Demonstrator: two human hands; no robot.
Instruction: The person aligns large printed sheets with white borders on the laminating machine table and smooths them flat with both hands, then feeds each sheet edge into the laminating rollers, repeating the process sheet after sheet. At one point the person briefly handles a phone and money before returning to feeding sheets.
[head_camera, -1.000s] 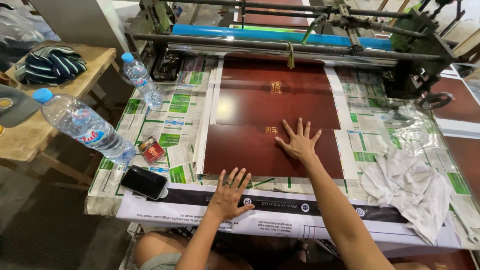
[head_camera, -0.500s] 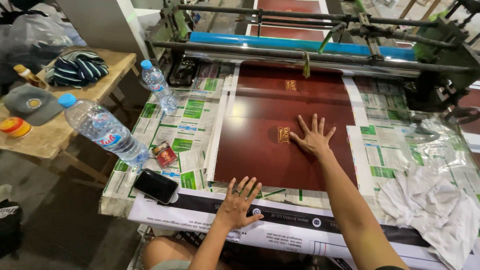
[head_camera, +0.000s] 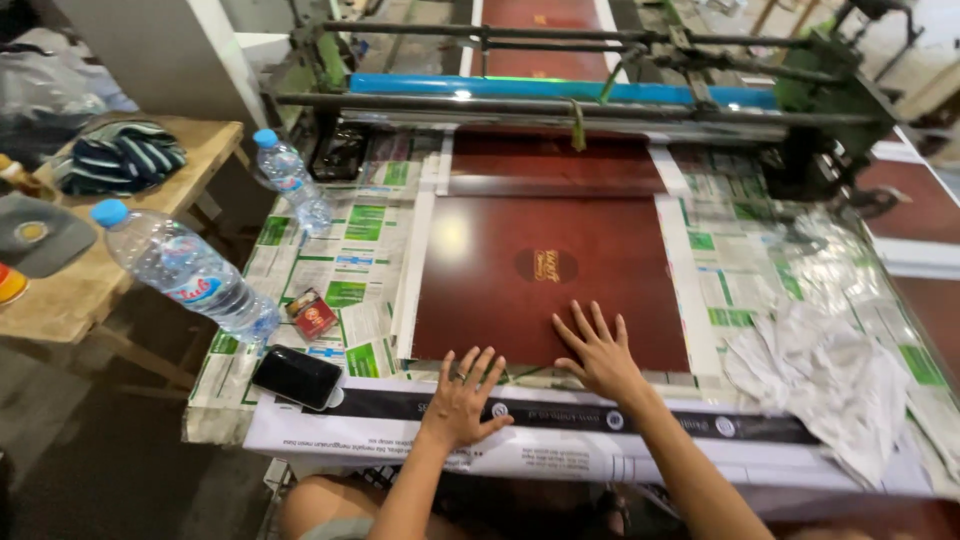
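- Dark red sheet (head_camera: 545, 275): glossy, rectangular, lying flat on the newspaper-covered table (head_camera: 350, 290); a small gold emblem (head_camera: 547, 265) sits near its middle. Its near edge runs just past the fingertips of both hands; its far edge meets a second red panel under the machine's rollers.
- Open room: bare red surface lies ahead of the hands up to the emblem, with strips of newspaper showing along both long sides of the sheet.
- Right hand (head_camera: 600, 355): palm down, fingers spread wide, flat on the near right part of the sheet (gripping nothing). Forearm comes in from the lower right.
- Left hand (head_camera: 465, 395): palm down, fingers fanned, resting at the sheet's near edge and partly on the black-and-white printed paper strip (head_camera: 640, 425) along the table's front; a ring shows on one finger. It holds nothing.
- Machine (head_camera: 560, 95): blue roller and dark steel bars across the far end, green frame at right.
- Left margin: a black phone (head_camera: 297, 377) at the near corner, a small red packet (head_camera: 312, 314) just beyond it, one large water bottle (head_camera: 185, 270) overhanging the table edge, a smaller bottle (head_camera: 290, 180) farther back.
- Right margin: crumpled pale paper (head_camera: 830, 370), close to the sheet's right edge.
- Wooden side table (head_camera: 130, 250): well to the left, bearing a striped cloth (head_camera: 120, 155).
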